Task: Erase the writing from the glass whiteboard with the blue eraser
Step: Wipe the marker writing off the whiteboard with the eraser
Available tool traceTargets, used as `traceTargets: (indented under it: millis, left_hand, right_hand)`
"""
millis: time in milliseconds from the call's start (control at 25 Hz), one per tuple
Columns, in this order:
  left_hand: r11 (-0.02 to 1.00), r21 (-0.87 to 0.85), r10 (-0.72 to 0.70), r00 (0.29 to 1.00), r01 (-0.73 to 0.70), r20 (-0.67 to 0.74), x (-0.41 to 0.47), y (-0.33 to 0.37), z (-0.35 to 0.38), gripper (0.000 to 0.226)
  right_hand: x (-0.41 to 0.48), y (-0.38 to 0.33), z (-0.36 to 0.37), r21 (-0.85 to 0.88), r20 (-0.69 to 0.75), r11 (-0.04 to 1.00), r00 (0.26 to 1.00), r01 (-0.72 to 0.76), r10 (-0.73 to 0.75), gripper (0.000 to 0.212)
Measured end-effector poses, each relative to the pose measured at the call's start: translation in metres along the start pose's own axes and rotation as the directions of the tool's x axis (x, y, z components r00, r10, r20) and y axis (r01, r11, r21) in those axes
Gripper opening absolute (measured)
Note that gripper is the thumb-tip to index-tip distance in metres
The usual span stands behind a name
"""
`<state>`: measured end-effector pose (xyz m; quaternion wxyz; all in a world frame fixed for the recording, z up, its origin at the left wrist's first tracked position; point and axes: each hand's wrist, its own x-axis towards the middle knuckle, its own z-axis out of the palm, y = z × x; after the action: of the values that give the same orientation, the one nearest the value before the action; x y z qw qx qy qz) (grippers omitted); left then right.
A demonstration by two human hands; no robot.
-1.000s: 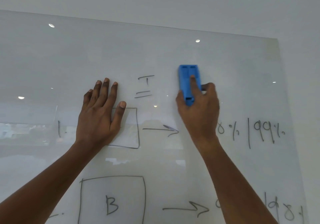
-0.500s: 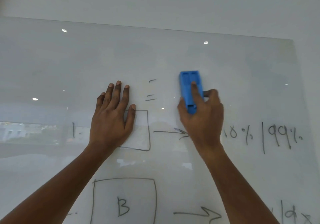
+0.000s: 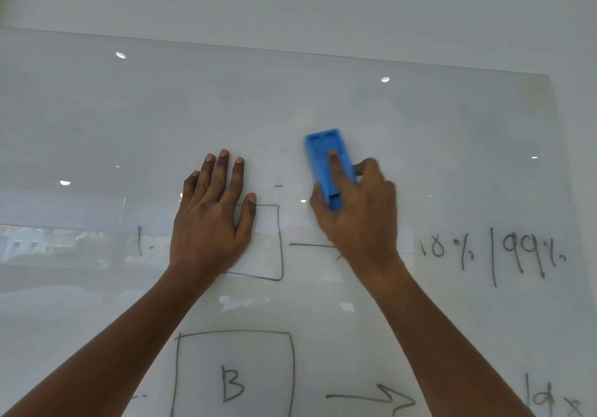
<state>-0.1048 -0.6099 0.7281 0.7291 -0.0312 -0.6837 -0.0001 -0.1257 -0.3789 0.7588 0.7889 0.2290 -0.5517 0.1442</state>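
Observation:
The glass whiteboard (image 3: 323,103) fills the view, with dark marker writing on its lower half. My right hand (image 3: 358,216) grips the blue eraser (image 3: 324,164) upright against the glass, index finger laid along its back. Just left of the eraser only a short dash (image 3: 278,186) is left of the upper marks. My left hand (image 3: 213,219) lies flat on the glass with straight fingers, covering part of a drawn box (image 3: 268,242). An arrow (image 3: 310,244) runs from that box under my right hand toward the percentages (image 3: 491,255).
Below are a second box holding the letter B (image 3: 232,387), another arrow (image 3: 371,399) and more figures at the lower right (image 3: 549,400). A "1." (image 3: 140,241) sits left of my left hand. The board's right edge (image 3: 555,158) meets a plain wall.
The T and the double line left of the eraser have been wiped down to one short dash. The eraser has tilted slightly. My left hand has stayed flat on the glass.

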Motion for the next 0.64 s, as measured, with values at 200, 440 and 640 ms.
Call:
traceTargets:
  millis: [200, 440, 640]
  left_hand:
    - [1.000, 0.011, 0.006, 1.000, -0.006, -0.014, 0.001, -0.001, 0.001, 0.067]
    - [1.000, -0.013, -0.001, 1.000, 0.001, -0.010, 0.000, -0.001, 0.000, 0.068]
    - [1.000, -0.008, 0.003, 1.000, -0.003, -0.013, 0.001, -0.001, 0.000, 0.068]
  right_hand:
    - [0.034, -0.043, 0.019, 0.075, 0.074, 0.997, 0.997, -0.027, 0.022, 0.058]
    - [-0.040, -0.027, -0.011, 0.035, 0.099, 0.996, 0.992, 0.077, -0.080, 0.058]
    - [0.000, -0.027, 0.005, -0.006, 0.006, 0.983, 0.983, -0.185, 0.185, 0.057]
